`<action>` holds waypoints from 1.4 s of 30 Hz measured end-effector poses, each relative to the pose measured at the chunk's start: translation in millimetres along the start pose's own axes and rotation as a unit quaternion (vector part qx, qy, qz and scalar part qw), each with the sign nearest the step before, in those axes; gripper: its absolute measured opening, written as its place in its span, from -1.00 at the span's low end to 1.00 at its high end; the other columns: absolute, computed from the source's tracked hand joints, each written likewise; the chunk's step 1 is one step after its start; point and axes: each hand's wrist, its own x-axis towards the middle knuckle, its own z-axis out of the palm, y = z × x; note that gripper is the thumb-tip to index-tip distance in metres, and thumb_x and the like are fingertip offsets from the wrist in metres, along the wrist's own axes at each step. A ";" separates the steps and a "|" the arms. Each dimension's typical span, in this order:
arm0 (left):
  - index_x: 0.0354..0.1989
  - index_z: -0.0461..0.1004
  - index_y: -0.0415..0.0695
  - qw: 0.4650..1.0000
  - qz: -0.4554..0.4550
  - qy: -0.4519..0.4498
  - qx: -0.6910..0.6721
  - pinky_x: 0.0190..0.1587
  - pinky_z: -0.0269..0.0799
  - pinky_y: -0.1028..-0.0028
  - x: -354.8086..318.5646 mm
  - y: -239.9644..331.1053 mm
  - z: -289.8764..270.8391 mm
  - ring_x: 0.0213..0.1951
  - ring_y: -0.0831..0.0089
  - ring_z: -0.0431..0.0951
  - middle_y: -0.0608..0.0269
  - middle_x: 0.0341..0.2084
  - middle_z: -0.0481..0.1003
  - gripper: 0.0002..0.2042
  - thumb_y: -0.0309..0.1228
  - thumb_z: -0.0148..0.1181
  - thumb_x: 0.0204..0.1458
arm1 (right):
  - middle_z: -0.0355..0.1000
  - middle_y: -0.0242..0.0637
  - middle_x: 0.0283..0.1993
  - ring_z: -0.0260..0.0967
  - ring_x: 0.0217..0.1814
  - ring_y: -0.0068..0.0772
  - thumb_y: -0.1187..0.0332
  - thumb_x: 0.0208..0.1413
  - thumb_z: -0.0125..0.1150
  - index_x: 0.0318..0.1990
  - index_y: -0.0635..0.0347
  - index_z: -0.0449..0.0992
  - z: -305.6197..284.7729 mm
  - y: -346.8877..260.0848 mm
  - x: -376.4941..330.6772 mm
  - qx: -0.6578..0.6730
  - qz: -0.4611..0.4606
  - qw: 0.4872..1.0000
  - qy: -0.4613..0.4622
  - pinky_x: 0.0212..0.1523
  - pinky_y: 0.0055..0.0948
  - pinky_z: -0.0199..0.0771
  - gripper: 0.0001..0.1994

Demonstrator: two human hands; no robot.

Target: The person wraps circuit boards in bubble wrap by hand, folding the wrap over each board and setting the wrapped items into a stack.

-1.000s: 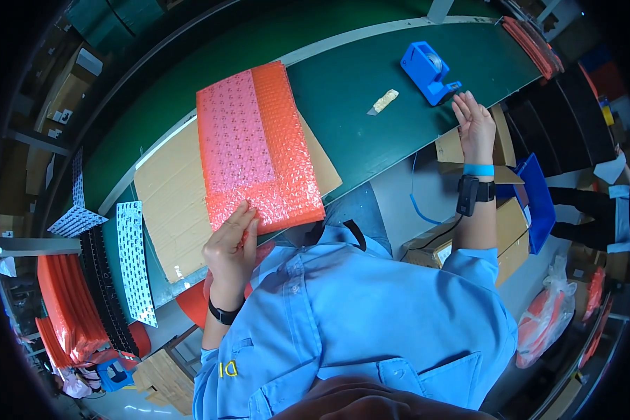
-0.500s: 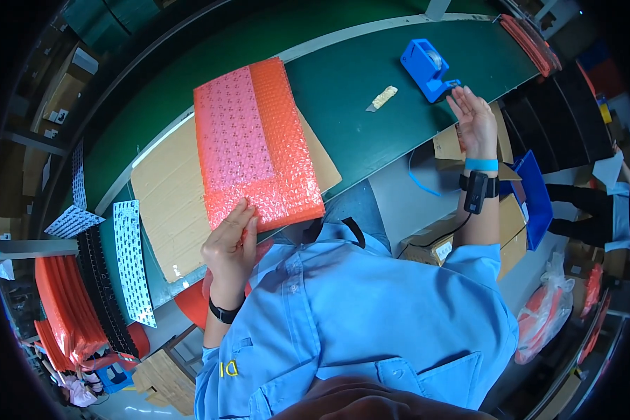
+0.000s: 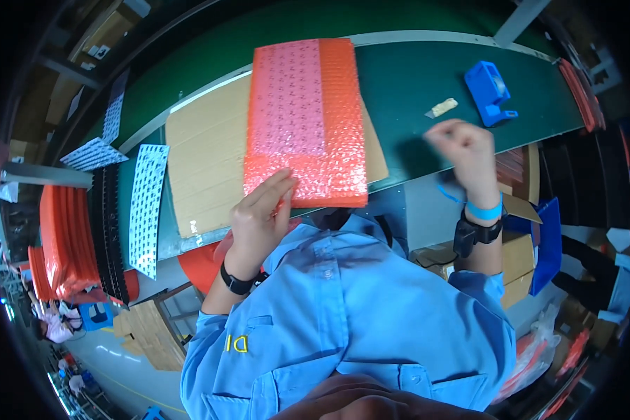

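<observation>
A red bubble-wrap bag (image 3: pixel 343 140) lies on a flat cardboard sheet (image 3: pixel 203 154) on the green bench. A patterned panel (image 3: pixel 287 98) shows pink through its film. My left hand (image 3: pixel 259 213) rests on the bag's near left corner, fingers stretched out and lying flat. My right hand (image 3: pixel 472 154) is raised over the bench's near edge, right of the bag, its fingers curled and pressed together. Whether a thin piece of something is between the fingertips cannot be made out. Beyond that hand are a blue tape dispenser (image 3: pixel 484 94) and a utility knife (image 3: pixel 443 107) with a pale wrapped handle.
White patterned panels (image 3: pixel 147 210) stand at the bench's left end, beside a black slotted rack (image 3: pixel 106 238) and a stack of red bubble bags (image 3: pixel 66 238). Cardboard boxes (image 3: pixel 518 255) and a blue bin (image 3: pixel 547 245) are at right. Another person (image 3: pixel 619 280) stands far right.
My right hand has left the tape dispenser, moving toward me and the bag, and its fingers have curled together. My left hand stays on the bag. The whole view has turned somewhat.
</observation>
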 end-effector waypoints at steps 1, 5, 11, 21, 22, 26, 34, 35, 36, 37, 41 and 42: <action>-0.19 0.58 -0.28 1.000 -0.005 0.003 0.007 -0.05 0.53 0.37 2.0 -2.0 -0.6 -0.10 0.13 0.63 -0.08 -0.15 0.58 -0.82 -0.63 0.17 0.02 | 0.57 -0.26 -0.36 0.44 -0.37 -0.59 0.54 -0.01 0.31 -0.72 0.19 0.10 21.4 -13.5 9.1 -0.010 -0.011 0.994 -0.110 -0.45 -0.53 0.33 -0.55; -0.11 0.54 -0.17 0.999 0.020 0.013 0.036 -0.16 0.57 0.34 -3.1 -6.7 -2.7 -0.18 0.13 0.63 -0.01 -0.08 0.55 -0.69 -0.66 0.11 -0.06 | 0.51 -0.19 -0.49 0.40 -0.50 -0.45 0.48 -0.04 0.33 -0.69 0.24 0.11 104.5 -51.2 41.5 -0.010 -0.089 0.906 -0.413 -0.47 -0.44 0.32 -0.57; -0.09 0.54 -0.12 1.000 0.000 0.008 0.000 -0.20 0.58 0.31 -6.9 -13.6 -5.6 -0.22 0.14 0.63 0.03 -0.05 0.54 -0.61 -0.67 0.08 -0.15 | 0.35 -0.18 -0.65 0.30 -0.62 -0.31 0.42 -0.13 0.34 -0.70 0.23 0.23 170.5 -50.7 75.0 -0.135 -0.144 0.835 -0.514 -0.55 -0.29 0.22 -0.65; -0.25 0.63 -0.14 0.993 0.081 0.026 0.085 -0.35 0.59 0.36 -10.1 -17.0 -1.8 -0.35 0.27 0.65 0.06 -0.08 0.57 -0.70 -0.65 0.09 -0.18 | 0.47 -0.06 -0.55 0.50 -0.43 -0.04 0.07 -0.23 0.47 -0.53 0.27 0.57 181.6 -85.0 75.7 -0.446 -0.306 0.736 -0.406 -0.45 -0.17 0.46 -0.61; -0.26 0.63 -0.14 0.993 0.077 0.023 0.082 -0.35 0.59 0.37 -9.6 -17.9 -1.2 -0.34 0.28 0.65 0.06 -0.08 0.57 -0.70 -0.65 0.09 -0.18 | 0.47 -0.06 -0.55 0.50 -0.43 -0.04 0.07 -0.23 0.47 -0.53 0.27 0.57 182.0 -83.4 79.4 -0.446 -0.305 0.737 -0.407 -0.45 -0.17 0.46 -0.61; -0.24 0.62 -0.14 0.995 0.068 0.009 0.078 -0.34 0.59 0.37 -9.5 -22.1 -3.2 -0.33 0.30 0.66 0.07 -0.05 0.56 -0.72 -0.62 0.12 -0.17 | 0.51 -0.07 -0.52 0.54 -0.35 -0.02 -0.11 -0.32 0.49 -0.52 0.32 0.59 189.2 -77.6 125.8 -0.506 -0.248 0.686 -0.461 -0.36 -0.17 0.54 -0.45; -0.04 0.54 -0.11 0.992 0.059 -0.054 0.097 -0.28 0.58 0.38 -14.0 -17.5 -11.2 -0.27 0.29 0.65 0.10 0.08 0.48 -0.56 -0.30 0.40 -0.17 | 0.46 -0.04 0.00 0.41 0.07 -0.20 -0.29 -0.18 0.38 0.05 0.33 0.48 174.7 9.7 258.4 -0.339 0.000 0.882 -0.329 -0.05 -0.36 0.46 -0.16; -0.02 0.53 -0.12 0.992 0.061 -0.055 0.099 -0.26 0.58 0.37 -17.1 -20.0 -7.6 -0.24 0.27 0.65 0.11 0.08 0.48 -0.49 -0.26 0.45 -0.21 | 0.46 -0.05 -0.01 0.41 0.05 -0.22 -0.27 -0.15 0.37 0.07 0.34 0.46 180.2 19.0 262.4 -0.299 0.008 0.897 -0.325 -0.05 -0.39 0.44 -0.16; 0.01 0.52 -0.12 0.992 0.052 -0.048 0.104 -0.25 0.59 0.36 -20.7 -20.4 -6.6 -0.21 0.24 0.64 0.11 0.08 0.48 -0.43 -0.21 0.49 -0.26 | 0.47 -0.05 0.00 0.42 0.03 -0.21 -0.27 -0.14 0.36 0.06 0.34 0.47 187.8 9.3 261.3 -0.325 0.020 0.885 -0.334 -0.04 -0.38 0.44 -0.17; 0.01 0.52 -0.12 0.992 0.043 -0.019 0.115 -0.25 0.59 0.36 -23.8 -18.2 -7.5 -0.21 0.24 0.64 0.11 0.08 0.48 -0.43 -0.21 0.49 -0.26 | 0.48 -0.05 0.02 0.43 0.01 -0.21 -0.27 -0.13 0.35 0.06 0.33 0.47 192.7 -1.4 255.9 -0.351 0.031 0.872 -0.341 -0.03 -0.37 0.44 -0.18; 0.03 0.49 -0.17 0.987 0.050 0.093 0.118 -0.22 0.58 0.36 -30.7 -17.2 -12.0 -0.10 0.22 0.61 0.06 0.00 0.52 -0.37 -0.19 0.53 -0.27 | 0.51 -0.27 -0.03 0.45 -0.02 -0.44 0.07 -0.16 0.52 0.05 0.28 0.47 145.8 -82.2 247.6 -0.109 0.152 0.864 -0.468 0.09 -0.42 0.42 -0.35; -0.01 0.49 -0.18 0.989 -0.009 0.125 0.073 -0.23 0.57 0.37 -34.0 -24.0 -10.2 -0.15 0.22 0.62 0.05 -0.03 0.53 -0.41 -0.20 0.52 -0.25 | 0.51 -0.28 -0.05 0.45 -0.02 -0.45 0.13 -0.18 0.53 0.04 0.26 0.48 133.1 -104.7 236.3 -0.128 0.079 0.880 -0.450 0.07 -0.42 0.42 -0.37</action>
